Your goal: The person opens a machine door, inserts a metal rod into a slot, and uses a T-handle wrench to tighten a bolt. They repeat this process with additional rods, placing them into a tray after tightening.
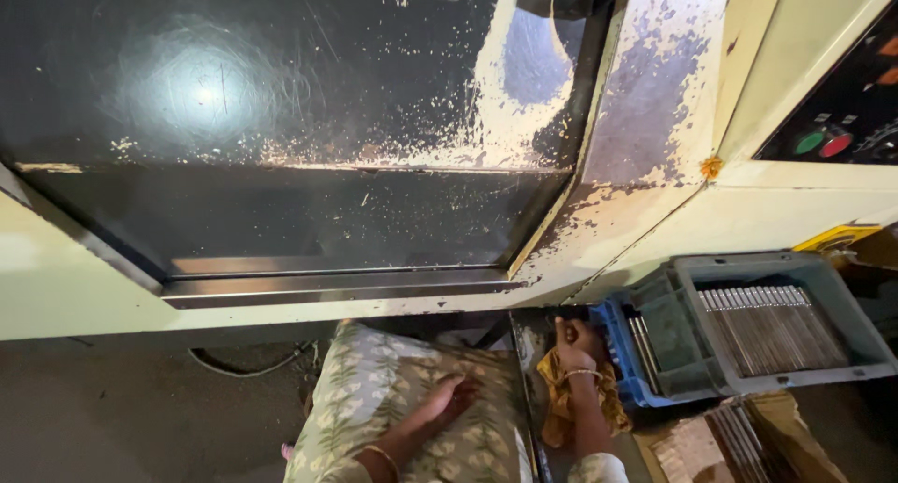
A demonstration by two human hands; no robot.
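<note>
My left hand [451,396] rests flat on my leaf-patterned clothing [374,399] at the bottom middle, fingers together and holding nothing. My right hand [574,340] reaches forward under the machine's edge, fingers curled on a crumpled yellow cloth [561,399] that hangs beneath the wrist. It is right beside the blue crate [617,338]. A bangle sits on each wrist.
A large machine with a dark sliding door [281,118] and worn cream paint [645,100] fills the top. Its control panel with green and red buttons [823,143] is at right. A grey crate [842,371] holds several metal rods [767,324]. More rods lie on cardboard [739,446].
</note>
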